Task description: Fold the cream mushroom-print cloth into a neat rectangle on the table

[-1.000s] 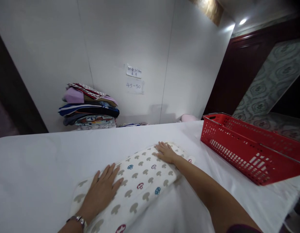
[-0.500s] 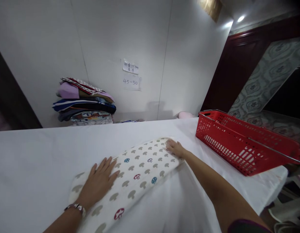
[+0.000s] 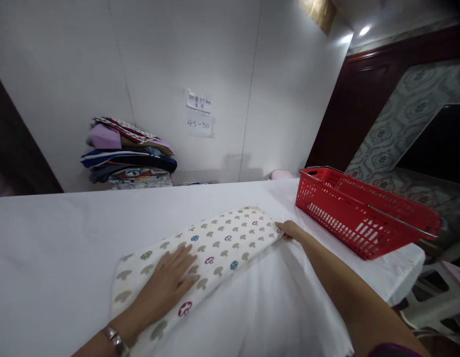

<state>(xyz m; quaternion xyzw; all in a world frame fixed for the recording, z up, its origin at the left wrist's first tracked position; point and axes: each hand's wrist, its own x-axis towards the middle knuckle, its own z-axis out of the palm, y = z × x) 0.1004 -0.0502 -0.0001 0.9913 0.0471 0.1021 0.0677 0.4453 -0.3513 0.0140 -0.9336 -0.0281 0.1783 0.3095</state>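
Observation:
A folded white cloth point(image 3: 222, 243) printed with grey, blue and red mushroom shapes lies slantwise on the white-covered table point(image 3: 59, 243). My left hand point(image 3: 168, 277) rests flat on its left part, fingers spread, with a metal band on the wrist. At the cloth's right end, my right hand point(image 3: 289, 230) grips the near corner between thumb and fingers. The fingers under that corner are partly hidden. Below the printed part, loose white fabric hangs in soft folds towards me.
On the right side of the table stands a red plastic basket point(image 3: 337, 218) with metal handles. A stack of folded clothes point(image 3: 131, 156) sits at the back left against the wall. Two paper notes point(image 3: 200, 114) are stuck on the wall. A white stool point(image 3: 434, 292) stands beyond the table's right edge.
My right hand has gone from lying flat on the cloth's far right end to gripping its near right corner. My left hand has slid a little to the right across the cloth.

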